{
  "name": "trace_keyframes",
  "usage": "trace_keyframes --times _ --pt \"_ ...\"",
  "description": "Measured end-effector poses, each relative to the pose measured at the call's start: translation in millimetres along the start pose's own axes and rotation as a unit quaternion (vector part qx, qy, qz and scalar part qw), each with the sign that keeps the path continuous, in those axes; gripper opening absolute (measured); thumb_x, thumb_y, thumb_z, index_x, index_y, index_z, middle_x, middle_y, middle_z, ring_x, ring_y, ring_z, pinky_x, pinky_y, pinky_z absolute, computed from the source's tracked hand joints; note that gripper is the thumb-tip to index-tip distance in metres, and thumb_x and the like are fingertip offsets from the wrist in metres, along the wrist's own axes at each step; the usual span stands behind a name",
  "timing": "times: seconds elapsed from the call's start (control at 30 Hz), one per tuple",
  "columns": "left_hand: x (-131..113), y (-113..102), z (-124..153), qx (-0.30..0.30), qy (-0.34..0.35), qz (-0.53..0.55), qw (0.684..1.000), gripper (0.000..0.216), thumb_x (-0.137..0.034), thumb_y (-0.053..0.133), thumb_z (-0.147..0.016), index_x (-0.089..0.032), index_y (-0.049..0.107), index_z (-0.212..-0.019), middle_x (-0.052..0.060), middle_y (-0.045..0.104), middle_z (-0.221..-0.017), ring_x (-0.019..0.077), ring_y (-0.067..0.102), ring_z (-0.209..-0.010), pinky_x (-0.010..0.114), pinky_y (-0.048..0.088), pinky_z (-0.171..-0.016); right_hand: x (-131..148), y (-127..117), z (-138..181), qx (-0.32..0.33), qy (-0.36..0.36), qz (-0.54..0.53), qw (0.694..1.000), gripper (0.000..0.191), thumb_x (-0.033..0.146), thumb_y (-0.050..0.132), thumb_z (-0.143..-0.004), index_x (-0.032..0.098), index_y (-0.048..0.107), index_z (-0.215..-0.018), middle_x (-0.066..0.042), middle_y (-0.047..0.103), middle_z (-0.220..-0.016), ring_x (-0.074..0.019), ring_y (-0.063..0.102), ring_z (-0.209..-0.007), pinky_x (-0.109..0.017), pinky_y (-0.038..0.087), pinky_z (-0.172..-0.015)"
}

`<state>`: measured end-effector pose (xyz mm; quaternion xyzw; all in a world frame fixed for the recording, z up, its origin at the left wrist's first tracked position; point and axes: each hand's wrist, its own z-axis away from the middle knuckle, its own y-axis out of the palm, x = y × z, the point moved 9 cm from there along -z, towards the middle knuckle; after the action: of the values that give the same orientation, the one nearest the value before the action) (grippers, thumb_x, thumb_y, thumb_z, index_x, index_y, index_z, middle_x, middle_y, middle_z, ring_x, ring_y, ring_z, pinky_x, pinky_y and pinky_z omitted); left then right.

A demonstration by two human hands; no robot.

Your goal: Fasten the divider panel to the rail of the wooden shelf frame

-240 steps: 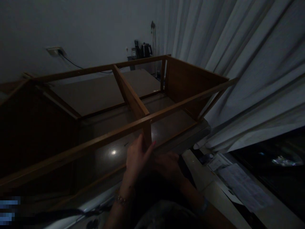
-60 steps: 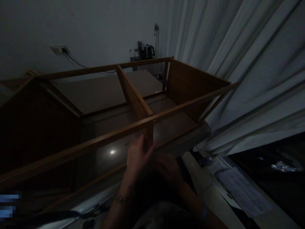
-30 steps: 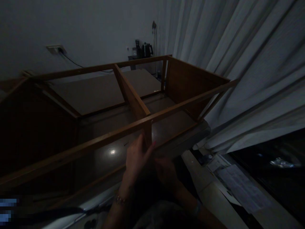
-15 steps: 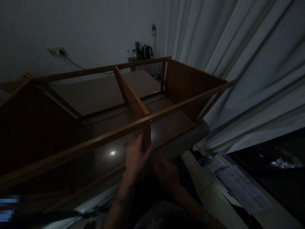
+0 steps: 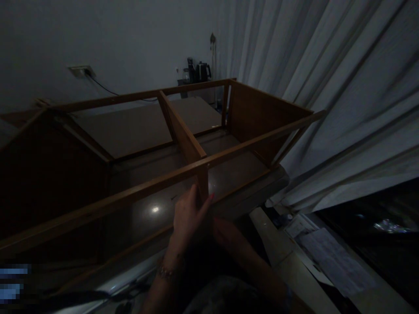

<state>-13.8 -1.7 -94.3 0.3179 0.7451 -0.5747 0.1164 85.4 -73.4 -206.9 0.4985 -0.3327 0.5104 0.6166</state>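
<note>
A wooden cabinet frame (image 5: 157, 181) with open sides rests on a smooth grey surface (image 5: 140, 222). Its middle divider (image 5: 183, 131) runs from the far rail to the near rail. My left hand (image 5: 187, 211) is wrapped round the upright post (image 5: 203, 179) at the divider's near end, just under the near rail, with the thumb on the post's right side. Lower and to the right, in deep shadow, my right hand (image 5: 225, 231) has its fingers curled together close to the surface's front edge. Whatever it may hold is hidden by the dark.
White curtains (image 5: 327, 87) hang along the right, close to the frame's corner. A black kettle (image 5: 202, 72) stands behind the frame by the wall. On the wall is a socket with a plugged-in cord (image 5: 101, 86). Papers (image 5: 334, 257) lie low at the right.
My right hand has shifted slightly and turned, its fingers now drawn closer together. My left hand keeps its hold on the post. The view has moved very little.
</note>
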Motion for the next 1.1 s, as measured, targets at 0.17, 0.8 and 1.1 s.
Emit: trace_keyframes --times 0.17,0.8,1.1 --pt "2 1 0 0.002 0.0 0.002 1.0 0.037 -0.055 0.044 -0.087 -0.02 0.053 -0.095 0.004 0.066 -0.083 0.0196 0.064 -0.075 0.028 0.045 -0.063 8 -2 1 -0.031 -0.05 0.046 0.997 0.051 0.064 0.049 -0.083 0.02 0.053 -0.057 0.002 0.05 -0.05 -0.0099 0.044 -0.045 -0.021 0.038 -0.045" --pt "3 2 1 0.001 0.002 0.009 1.0 0.039 -0.055 0.045 -0.087 -0.02 0.054 -0.103 0.005 0.068 -0.088 0.0199 0.065 -0.079 0.028 0.047 -0.066 53 1 29 -0.135 -0.322 0.544 0.763 0.033 0.035 0.042 -0.097 0.017 0.066 -0.084 -0.008 0.07 -0.075 -0.0199 0.065 -0.069 -0.029 0.044 -0.066" --pt "3 2 1 0.004 -0.005 0.017 1.0 0.042 -0.055 0.045 -0.087 -0.02 0.055 -0.107 0.005 0.067 -0.089 0.0198 0.065 -0.08 0.029 0.047 -0.066 6 -22 7 -0.122 -0.066 0.143 0.98 0.046 0.061 0.056 -0.08 0.019 0.056 -0.096 0.001 0.063 -0.055 -0.0146 0.057 -0.04 -0.023 0.04 -0.039"
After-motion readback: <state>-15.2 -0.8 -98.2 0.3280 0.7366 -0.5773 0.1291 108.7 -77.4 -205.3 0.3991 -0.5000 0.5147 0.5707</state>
